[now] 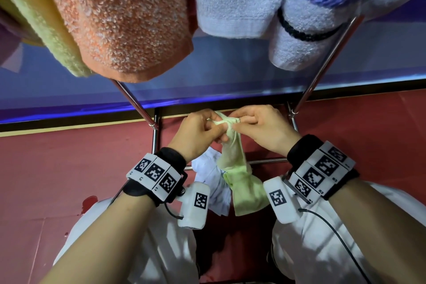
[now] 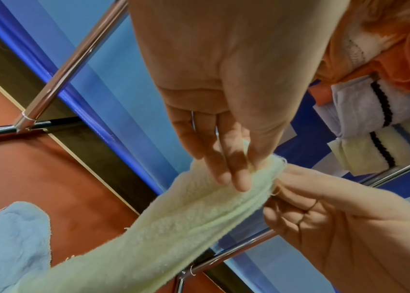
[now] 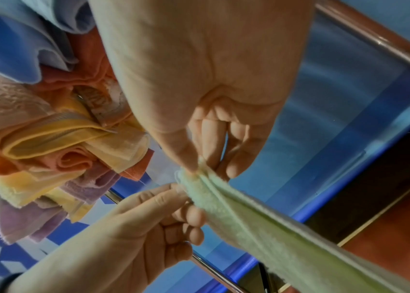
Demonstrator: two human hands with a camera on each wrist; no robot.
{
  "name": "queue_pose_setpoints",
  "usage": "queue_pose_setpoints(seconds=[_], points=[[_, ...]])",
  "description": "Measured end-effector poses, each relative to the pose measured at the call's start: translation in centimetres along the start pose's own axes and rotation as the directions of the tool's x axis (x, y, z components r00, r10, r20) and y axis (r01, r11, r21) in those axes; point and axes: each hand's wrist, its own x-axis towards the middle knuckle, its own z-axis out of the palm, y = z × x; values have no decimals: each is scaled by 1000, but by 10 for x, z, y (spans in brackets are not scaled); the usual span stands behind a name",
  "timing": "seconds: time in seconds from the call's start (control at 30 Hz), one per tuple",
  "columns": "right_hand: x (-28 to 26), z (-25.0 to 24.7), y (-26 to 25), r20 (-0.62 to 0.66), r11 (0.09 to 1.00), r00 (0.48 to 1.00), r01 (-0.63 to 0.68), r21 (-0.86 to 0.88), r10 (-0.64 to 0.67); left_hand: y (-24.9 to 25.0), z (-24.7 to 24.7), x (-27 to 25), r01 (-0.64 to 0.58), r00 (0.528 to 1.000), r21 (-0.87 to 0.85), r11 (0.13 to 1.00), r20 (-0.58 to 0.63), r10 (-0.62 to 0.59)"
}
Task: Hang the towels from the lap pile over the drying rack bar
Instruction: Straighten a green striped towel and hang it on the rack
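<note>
A pale green towel (image 1: pixel 237 168) hangs bunched from both hands above my lap. My left hand (image 1: pixel 200 131) pinches its top edge from the left, and my right hand (image 1: pixel 260 127) pinches the same edge from the right. In the left wrist view the left fingers (image 2: pixel 234 174) press on the green towel (image 2: pixel 174 228) while the right hand (image 2: pixel 324 218) holds its end. The right wrist view shows the right thumb and fingers (image 3: pixel 199 158) nipping the green towel (image 3: pixel 261 218). A white towel (image 1: pixel 212 182) lies on my lap beneath it.
Overhead on the rack hang a yellow-green towel (image 1: pixel 34 18), an orange towel (image 1: pixel 119 18) and white towels with dark stripes (image 1: pixel 299 18). Chrome rack legs (image 1: pixel 136 104) slant down on both sides, joined by a low crossbar (image 1: pixel 265 161). The floor (image 1: pixel 57 168) is red.
</note>
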Motion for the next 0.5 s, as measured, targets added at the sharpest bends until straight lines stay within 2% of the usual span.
queue_pose_setpoints(seconds=[0.1, 0.17, 0.23, 0.3, 0.37, 0.43, 0.5], points=[[-2, 3, 0, -10, 1000, 1000, 0, 18, 0, 1, 0, -1, -6, 1000, 59, 998, -14, 7], [-2, 3, 1, -48, 999, 999, 17, -29, -18, -2, 0, 0, -55, 998, 185, 981, -30, 62], [0, 2, 1, -55, 998, 997, 45, -39, -47, -8, -3, 3, -133, 981, 396, 909, -80, 179], [2, -1, 2, -51, 997, 996, 69, -45, -71, -11, -7, 7, -155, 957, 503, 850, -138, 256], [2, -3, 2, -26, 993, 995, 94, -69, -96, -12, -11, 8, -139, 967, 395, 908, -143, 211], [-1, -5, 2, 31, 986, 991, 133, -105, -130, -12, -10, 6, -97, 993, 175, 980, -57, 108], [-6, -9, 1, 68, 981, 987, 155, -118, -148, -13, -7, 1, -77, 997, 152, 985, 30, 74]])
